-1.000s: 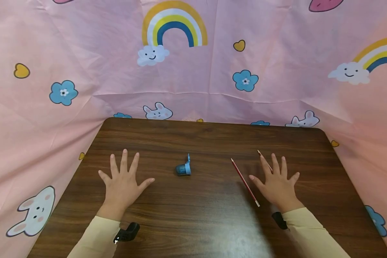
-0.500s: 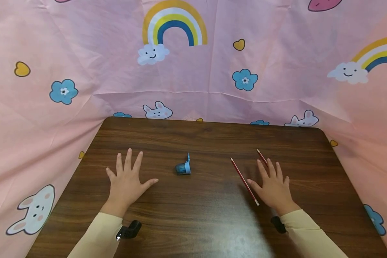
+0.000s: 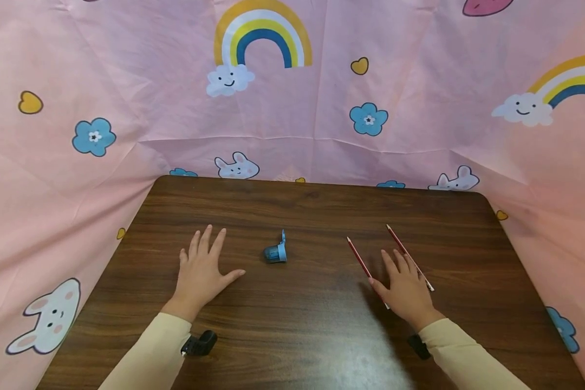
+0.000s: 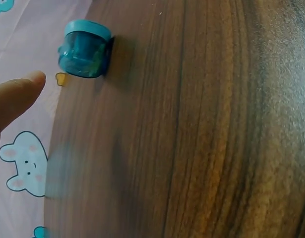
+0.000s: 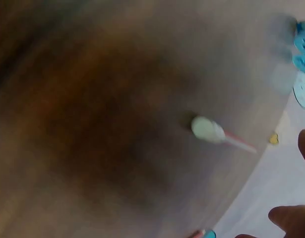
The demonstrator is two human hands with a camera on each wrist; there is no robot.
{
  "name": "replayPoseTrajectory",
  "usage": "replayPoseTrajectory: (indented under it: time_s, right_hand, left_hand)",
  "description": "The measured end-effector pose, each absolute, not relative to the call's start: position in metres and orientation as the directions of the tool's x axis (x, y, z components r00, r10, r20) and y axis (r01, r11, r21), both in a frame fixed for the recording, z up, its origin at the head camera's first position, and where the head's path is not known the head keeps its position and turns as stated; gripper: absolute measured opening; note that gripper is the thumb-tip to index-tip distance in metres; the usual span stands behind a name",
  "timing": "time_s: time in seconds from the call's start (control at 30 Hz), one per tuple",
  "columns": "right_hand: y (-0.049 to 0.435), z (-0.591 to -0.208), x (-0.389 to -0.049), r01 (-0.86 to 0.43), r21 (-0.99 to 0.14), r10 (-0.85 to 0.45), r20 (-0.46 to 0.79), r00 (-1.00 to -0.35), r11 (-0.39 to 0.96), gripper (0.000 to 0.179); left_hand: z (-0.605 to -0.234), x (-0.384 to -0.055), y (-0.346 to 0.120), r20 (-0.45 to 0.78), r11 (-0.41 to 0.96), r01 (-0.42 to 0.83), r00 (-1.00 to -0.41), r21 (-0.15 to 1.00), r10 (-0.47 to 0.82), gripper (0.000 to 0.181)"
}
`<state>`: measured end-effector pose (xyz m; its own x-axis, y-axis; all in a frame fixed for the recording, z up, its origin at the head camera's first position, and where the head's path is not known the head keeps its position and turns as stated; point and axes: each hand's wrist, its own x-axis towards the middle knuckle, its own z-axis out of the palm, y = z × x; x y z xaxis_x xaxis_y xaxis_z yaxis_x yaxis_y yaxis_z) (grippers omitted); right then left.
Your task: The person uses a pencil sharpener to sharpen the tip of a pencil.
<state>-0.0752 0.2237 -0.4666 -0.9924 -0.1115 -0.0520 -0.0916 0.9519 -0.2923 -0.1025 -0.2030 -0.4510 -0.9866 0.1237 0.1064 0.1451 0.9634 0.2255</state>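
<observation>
A small blue pencil sharpener (image 3: 275,253) with a see-through body lies on its side mid-table, its lid flipped up. To its left, my left hand (image 3: 200,279) is spread with straight fingers, holding nothing; the left wrist view has its thumb (image 4: 18,96) apart from the sharpener (image 4: 85,49). My right hand (image 3: 408,290) is over the two red pencils. Its thumb crosses the left pencil (image 3: 358,255), hiding part of the shaft; whether it touches is unclear. Beside its other fingers lies the right pencil (image 3: 397,239). One pencil's white end (image 5: 208,130) shows blurred in the right wrist view.
The dark wooden table (image 3: 292,211) has rounded far corners. A pink cloth (image 3: 175,97) printed with rainbows, flowers and rabbits hangs behind it and along both sides. A black band with a device (image 3: 200,343) sits at each wrist.
My right hand has shifted left and nearer, its fingers drawing together, so its thumb now crosses the left pencil and more of the right pencil shows. My left hand has moved slightly right, toward the sharpener.
</observation>
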Motion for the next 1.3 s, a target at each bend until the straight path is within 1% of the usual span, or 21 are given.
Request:
replayPoseTrajectory:
  time_s: [0.23, 0.43, 0.57, 0.9, 1.17, 1.3]
  right_hand:
    - [0.219, -0.472, -0.07, -0.098, -0.348, -0.108, -0.008, -0.994, 0.932, 0.075]
    - [0.215, -0.475, -0.067, -0.071, -0.389, -0.078, -0.002, -0.997, 0.919, 0.075]
    - [0.214, -0.476, -0.067, -0.058, -0.4, -0.064, -0.001, -0.998, 0.915, 0.073]
    - [0.214, -0.475, -0.07, -0.042, -0.429, -0.047, 0.0, -0.999, 0.902, 0.068]
    - [0.216, -0.476, -0.073, 0.049, -0.574, 0.01, -0.071, -0.997, 0.818, 0.057]
    - [0.216, -0.477, -0.072, 0.069, -0.577, 0.027, -0.082, -0.996, 0.814, 0.054]
  left_hand:
    - [-0.456, -0.107, -0.197, 0.167, 0.94, 0.233, -0.967, 0.248, 0.195, 0.099]
    - [-0.462, -0.108, -0.193, 0.242, 0.916, 0.317, -0.935, 0.247, 0.259, 0.097]
    - [-0.465, -0.111, -0.191, 0.268, 0.897, 0.366, -0.916, 0.249, 0.299, 0.094]
    - [-0.466, -0.121, -0.179, 0.288, 0.838, 0.468, -0.874, 0.282, 0.392, 0.084]
    - [-0.469, -0.131, -0.164, 0.286, 0.811, 0.509, -0.854, 0.287, 0.434, 0.08]
    - [-0.471, -0.134, -0.159, 0.281, 0.797, 0.526, -0.846, 0.296, 0.454, 0.079]
